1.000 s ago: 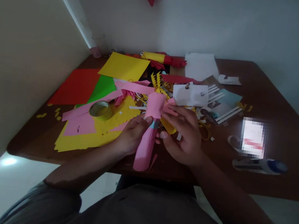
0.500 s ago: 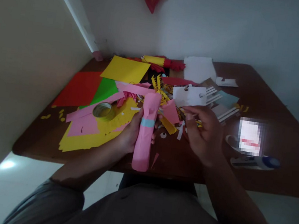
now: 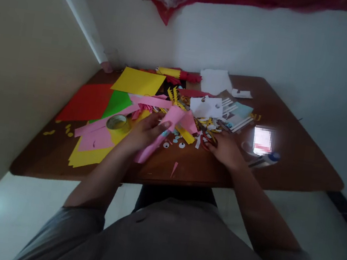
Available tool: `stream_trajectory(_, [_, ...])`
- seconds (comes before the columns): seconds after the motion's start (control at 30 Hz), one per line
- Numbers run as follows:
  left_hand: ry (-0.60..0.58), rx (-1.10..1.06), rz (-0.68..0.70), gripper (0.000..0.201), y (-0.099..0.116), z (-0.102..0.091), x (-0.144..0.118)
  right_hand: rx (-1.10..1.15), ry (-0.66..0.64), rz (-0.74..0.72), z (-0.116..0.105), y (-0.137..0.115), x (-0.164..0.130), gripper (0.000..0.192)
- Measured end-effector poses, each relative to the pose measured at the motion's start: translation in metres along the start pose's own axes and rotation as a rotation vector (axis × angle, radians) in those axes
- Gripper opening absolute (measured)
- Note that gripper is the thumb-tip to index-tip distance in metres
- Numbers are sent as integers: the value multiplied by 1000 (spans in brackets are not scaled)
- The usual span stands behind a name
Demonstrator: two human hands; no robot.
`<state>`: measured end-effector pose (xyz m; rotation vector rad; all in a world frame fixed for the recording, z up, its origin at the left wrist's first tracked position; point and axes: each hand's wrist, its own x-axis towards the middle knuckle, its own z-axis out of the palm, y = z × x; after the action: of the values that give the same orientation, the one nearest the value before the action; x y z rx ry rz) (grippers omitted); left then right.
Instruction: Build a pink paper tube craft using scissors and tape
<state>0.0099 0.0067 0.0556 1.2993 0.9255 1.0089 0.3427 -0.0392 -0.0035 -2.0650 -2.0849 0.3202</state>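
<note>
Head-camera view of a cluttered craft table (image 3: 300, 165): a person's left hand (image 3: 142, 134) wraps around a pink paper roll (image 3: 155, 142), fingers curled over its middle and thumb lying along the top, holding it tilted with its low end toward the near left and its far end flaring open near the centre of the table. A pale blue band seems to ring the roll just beside the fingertips. The right hand (image 3: 226, 150) rests palm-down on the wood to the right, fingers loosely together and reaching into scraps beside a pair of red-handled scissors (image 3: 206, 139); whether it pinches anything cannot be told. Small googly eyes (image 3: 181, 145) lie on the table between the two hands. A tape roll (image 3: 117, 122) sits to the left on pink and yellow sheets, with red (image 3: 83, 102) and green (image 3: 117, 101) paper farther back. The rolled paper looks very light and easily crushed, so a gentle grip around the banded middle, where the layers are bound, would likely serve best.
</note>
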Motion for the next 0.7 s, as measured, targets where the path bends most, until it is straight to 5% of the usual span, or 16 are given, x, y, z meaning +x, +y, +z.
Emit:
stream_trajectory(0.13, [76, 371, 18, 28, -2, -12, 15, -29, -17, 93, -4, -10, 15, 29])
stream_trajectory(0.33, [98, 562, 98, 23, -14, -5, 25, 29, 42, 208, -14, -16, 6, 49])
stream_trajectory(0.47, [197, 629, 219, 19, -9, -4, -36, 228, 139, 268, -18, -10, -10, 44])
stream_trajectory(0.5, [136, 684, 205, 27, -12, -3, -59, 306, 145, 267, -17, -8, -14, 38])
stream_trajectory(0.6, [-389, 652, -65, 43, -41, 9, -123, 564, 112, 208, -13, 1, -31, 39])
stream_trajectory(0.63, [-466, 612, -119, 39, -57, 16, -138, 641, 83, 175, -12, 4, -38, 44])
stream_trajectory(0.7, [-338, 485, -202, 41, -90, 34, -159, 770, 5, 104, -13, 9, -54, 58])
